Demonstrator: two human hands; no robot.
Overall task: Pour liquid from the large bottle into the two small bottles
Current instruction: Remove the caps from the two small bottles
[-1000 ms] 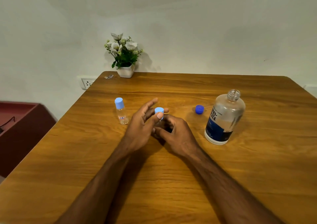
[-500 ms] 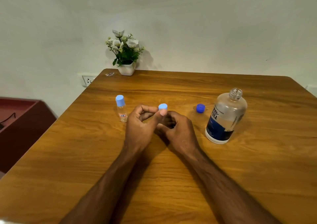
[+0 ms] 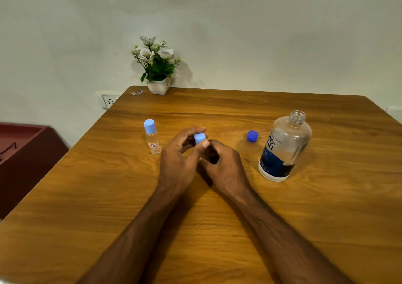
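Two hands (image 3: 202, 160) closed around one capped small bottle (image 3: 199, 138), another (image 3: 152, 136) beside, one uncapped large bottle (image 3: 283, 146).

left hand (image 3: 178, 162): fingers curled, pinching | right hand (image 3: 224, 166): cupped closed | hands touching, forearms converging

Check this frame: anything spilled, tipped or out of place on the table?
Nothing stands out. The large bottle stands upright and uncapped, its dark blue cap lying apart beside it. The capped small bottle is upright. No liquid shows on the table.
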